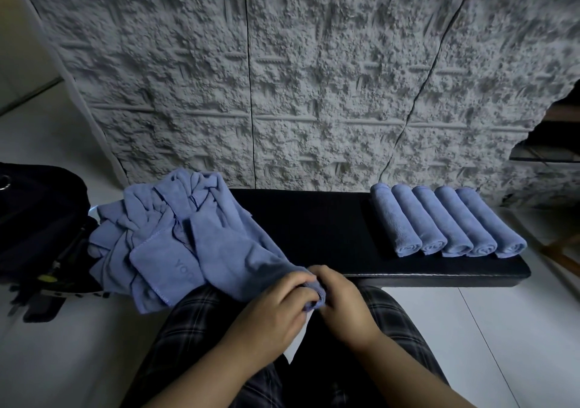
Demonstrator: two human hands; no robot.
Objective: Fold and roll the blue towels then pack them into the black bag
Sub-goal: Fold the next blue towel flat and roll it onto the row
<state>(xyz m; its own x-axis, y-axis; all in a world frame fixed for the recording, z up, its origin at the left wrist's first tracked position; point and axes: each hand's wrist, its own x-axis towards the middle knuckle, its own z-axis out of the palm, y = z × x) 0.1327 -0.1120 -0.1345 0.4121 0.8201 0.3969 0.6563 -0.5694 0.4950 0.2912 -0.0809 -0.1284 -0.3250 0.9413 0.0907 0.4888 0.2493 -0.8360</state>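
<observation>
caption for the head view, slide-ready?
Both hands, left hand and right hand, roll a blue towel beside five rolled towels on a black bench.

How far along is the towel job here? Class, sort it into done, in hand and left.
Done: five rolled towels lie side by side on the black bench. In hand: the left hand and right hand grip one towel, rolling its near end. Left: the loose pile, and packing everything into the black bag.

Five rolled blue towels [445,219] lie side by side; loose towels [163,228] heaped beside the black bag [34,216].
</observation>
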